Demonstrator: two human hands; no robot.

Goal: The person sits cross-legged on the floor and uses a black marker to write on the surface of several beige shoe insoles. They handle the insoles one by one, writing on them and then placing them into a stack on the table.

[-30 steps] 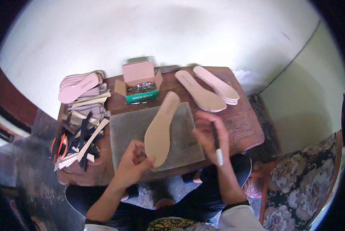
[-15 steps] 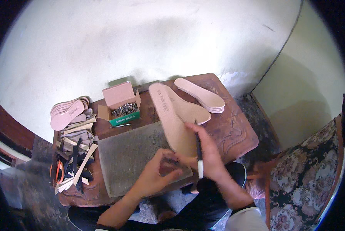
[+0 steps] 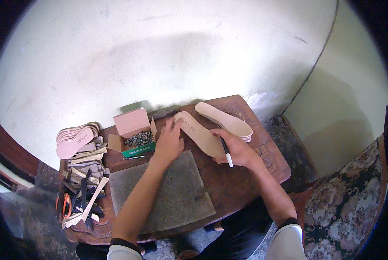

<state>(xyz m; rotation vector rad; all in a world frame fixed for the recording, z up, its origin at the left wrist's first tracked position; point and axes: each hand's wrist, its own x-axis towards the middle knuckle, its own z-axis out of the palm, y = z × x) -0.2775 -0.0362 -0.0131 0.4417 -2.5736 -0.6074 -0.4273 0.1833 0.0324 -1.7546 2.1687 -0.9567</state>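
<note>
Carved wooden table (image 3: 241, 195), dark. Rough-looking grey mat (image 3: 176, 199) on it. Pink insole pile (image 3: 75, 142) off mat's far left corner, tan insole stack (image 3: 226, 120) well past its far right. Cardboard box (image 3: 131, 123) of metal bits (image 3: 140, 138) behind mat. Waisted, matte tan insole (image 3: 202, 135) between mat and tan stack: seems placed, not yet released. Left hand (image 3: 169, 143) loosely spread at heel; right hand (image 3: 239, 149) holds pen (image 3: 227, 154), touches front end, grip partly hidden.

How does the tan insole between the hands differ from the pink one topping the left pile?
The tan insole points its narrow end away leftward, the pink insole away rightward. The right hand touches the tan insole; the pink insole lies untouched on a fanned pile. Both are elongated and bear dark print.
</note>
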